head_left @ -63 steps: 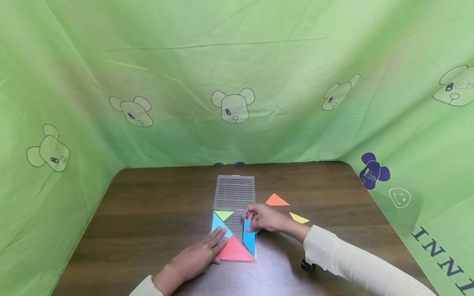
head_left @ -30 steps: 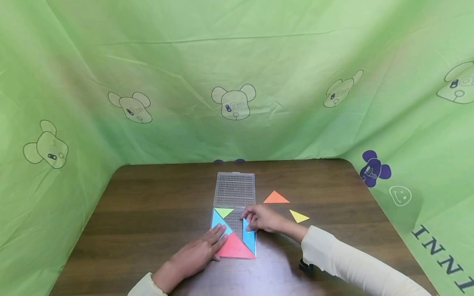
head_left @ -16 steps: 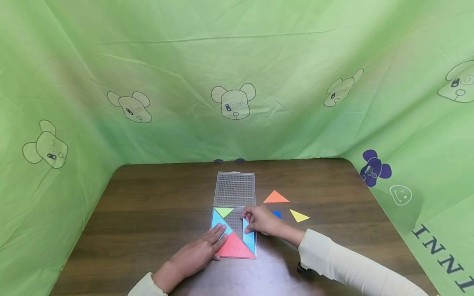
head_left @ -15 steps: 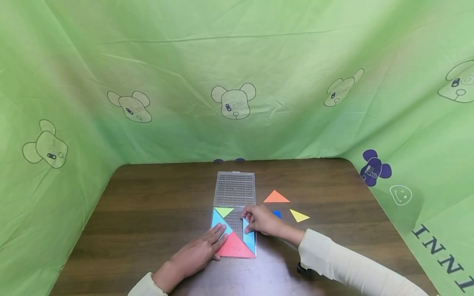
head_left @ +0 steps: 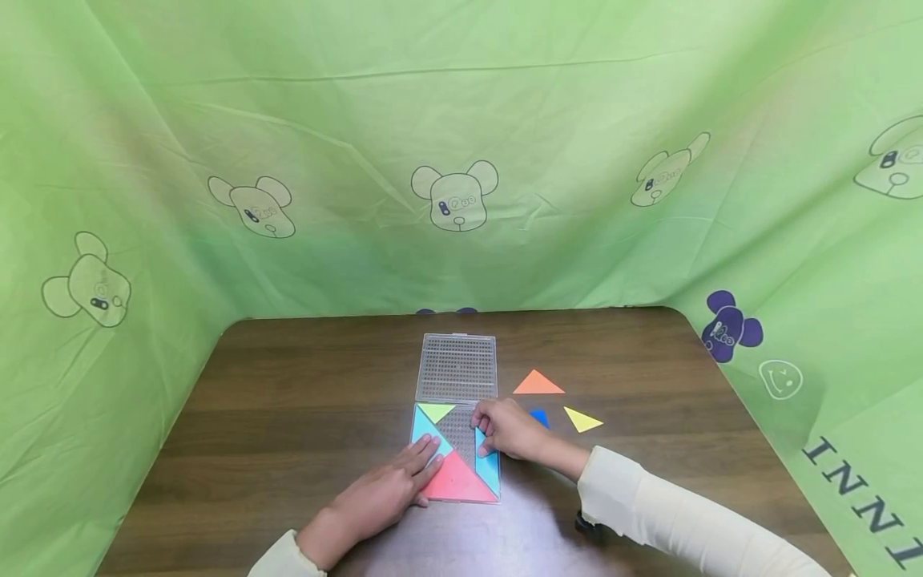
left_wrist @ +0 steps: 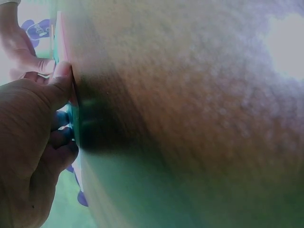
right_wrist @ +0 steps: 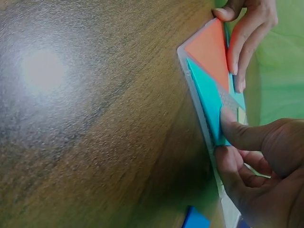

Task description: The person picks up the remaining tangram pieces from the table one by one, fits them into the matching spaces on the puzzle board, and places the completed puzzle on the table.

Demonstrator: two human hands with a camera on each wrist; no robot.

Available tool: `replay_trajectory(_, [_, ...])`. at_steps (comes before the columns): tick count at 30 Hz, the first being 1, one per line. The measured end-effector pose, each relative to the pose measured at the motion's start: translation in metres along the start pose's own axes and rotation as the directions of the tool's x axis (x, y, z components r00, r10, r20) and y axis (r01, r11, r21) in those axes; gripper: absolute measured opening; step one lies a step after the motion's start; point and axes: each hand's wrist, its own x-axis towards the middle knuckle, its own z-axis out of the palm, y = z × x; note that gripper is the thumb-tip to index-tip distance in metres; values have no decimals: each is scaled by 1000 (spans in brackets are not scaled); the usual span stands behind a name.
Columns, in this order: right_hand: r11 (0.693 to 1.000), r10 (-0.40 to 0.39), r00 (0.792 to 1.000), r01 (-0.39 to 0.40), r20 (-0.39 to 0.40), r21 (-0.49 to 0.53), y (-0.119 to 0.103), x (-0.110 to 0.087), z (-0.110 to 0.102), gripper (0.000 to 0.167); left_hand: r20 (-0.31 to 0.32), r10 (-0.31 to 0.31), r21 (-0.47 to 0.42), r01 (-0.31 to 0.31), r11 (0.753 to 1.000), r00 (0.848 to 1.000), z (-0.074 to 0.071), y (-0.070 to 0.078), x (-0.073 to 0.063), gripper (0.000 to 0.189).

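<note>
A clear tangram case [head_left: 457, 369] lies unfolded on the table, its near half partly filled with flat tangram pieces. My left hand [head_left: 389, 485] rests with straight fingers across the light blue triangle [head_left: 425, 429] and the red triangle [head_left: 457, 485]; its thumb [left_wrist: 61, 78] touches the case's edge. At the right side of the near half, my right hand [head_left: 508, 429] pinches the far end of a light blue parallelogram [right_wrist: 206, 95] between thumb and forefinger. That piece lies along the case's right wall, slightly raised. A green triangle [head_left: 436, 411] sits in the far left corner.
Right of the case lie an orange triangle [head_left: 537, 384], a yellow triangle [head_left: 581, 419] and a blue piece [head_left: 539, 418], partly hidden behind my right hand. The brown wooden table [head_left: 303, 385] is enclosed by a green printed cloth [head_left: 346, 160].
My right hand has eased the light blue parallelogram down and slightly right toward the case wall. The blue piece behind that hand has come into view. My left hand stays put.
</note>
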Motion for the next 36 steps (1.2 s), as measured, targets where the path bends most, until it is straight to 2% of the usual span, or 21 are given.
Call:
replay_trajectory(6, [997, 55, 998, -55, -16, -52, -9, 0, 3, 32, 6, 5, -4, -5, 1000, 1000, 0, 0, 0, 59])
replay_trajectory(15, [988, 61, 996, -69, -63, -138, -13, 0, 6, 31, 18, -9, -16, 9, 1000, 1000, -1, 0, 1, 58])
replay_trajectory(22, [988, 92, 994, -98, -53, -122, -14, -2, 8, 30, 36, -15, -21, 16, 1000, 999, -3, 1, 1, 58])
replay_trajectory(29, [992, 60, 997, -64, -43, -108, -16, -2, 5, 32, 38, -29, -30, 30, 999, 999, -2, 0, 1, 58])
replay_trajectory(36, [998, 65, 995, -64, -80, 15, -14, -4, -11, 30, 19, -13, -22, 13, 1000, 1000, 0, 0, 0, 58])
